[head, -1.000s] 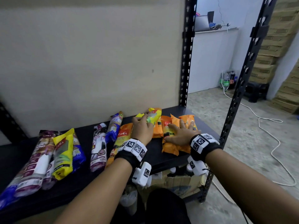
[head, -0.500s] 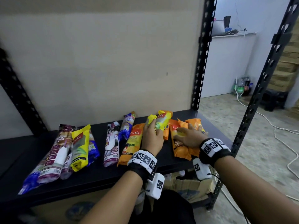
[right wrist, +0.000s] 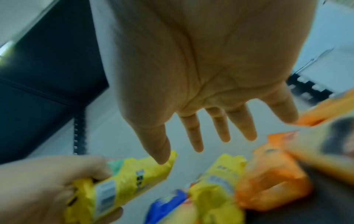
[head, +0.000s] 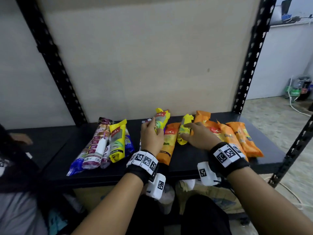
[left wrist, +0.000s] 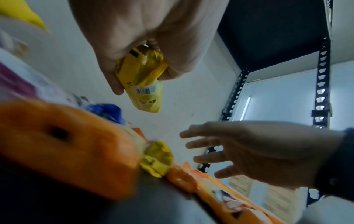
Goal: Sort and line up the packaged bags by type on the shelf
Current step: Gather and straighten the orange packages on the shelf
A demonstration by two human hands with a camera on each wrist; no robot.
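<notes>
My left hand (head: 151, 133) grips a yellow bag (head: 160, 120) and holds it tilted above the black shelf (head: 186, 160); the left wrist view shows my fingers curled round that yellow bag (left wrist: 141, 78). My right hand (head: 191, 131) is open with straight fingers over a second yellow bag (head: 184, 128) that lies on the shelf, also seen as the lower yellow bag (right wrist: 220, 181). One orange bag (head: 169, 143) lies between my hands. Several orange bags (head: 228, 134) lie to the right. At the left, a purple-and-white bag (head: 96, 145), a third yellow bag (head: 117, 138) and a blue bag (head: 129, 143) lie together.
Black perforated uprights (head: 250, 56) frame the shelf, with a beige back panel (head: 144, 56) behind it. Cardboard boxes (head: 211, 197) sit on the level below. A white cable (head: 294, 106) trails on the floor at the right.
My left hand has lifted its yellow bag and carried it left. My right hand has left the orange bags and moved left over the second yellow bag. The head view has swung left.
</notes>
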